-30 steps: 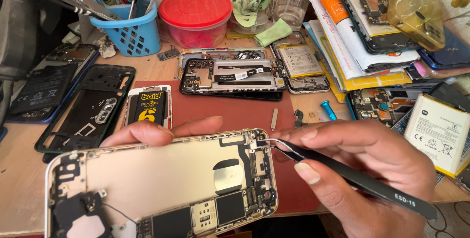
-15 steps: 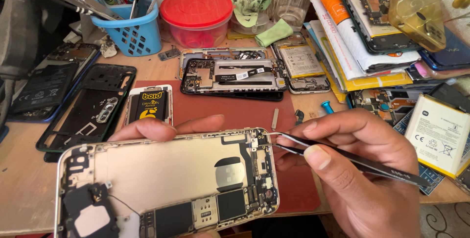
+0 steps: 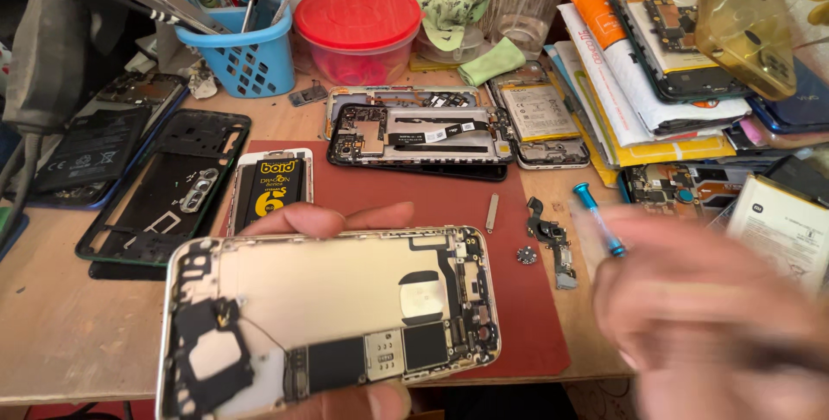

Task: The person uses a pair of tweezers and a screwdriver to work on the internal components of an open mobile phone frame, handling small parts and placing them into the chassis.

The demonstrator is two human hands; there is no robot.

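Our left hand (image 3: 345, 299) grips the opened silver phone with bare little parts (image 3: 328, 316) by its edges, near us above the tabletop (image 3: 69, 334); it looks thin, stiff and breakable, while our blurred right hand (image 3: 708, 308) hides its fingers, so we cannot tell their state.

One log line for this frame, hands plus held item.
left hand: holds opened phone | right hand: motion-blurred, off phone, contents unclear | red mat beneath

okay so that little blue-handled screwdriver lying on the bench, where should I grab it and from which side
Probably by the blue-handled screwdriver's blue handle, near the capped end that points away from you, coming from above. It lies flat on the table past the red mat's edge. The blurred right hand covers its near end; the left hand holds the opened phone.
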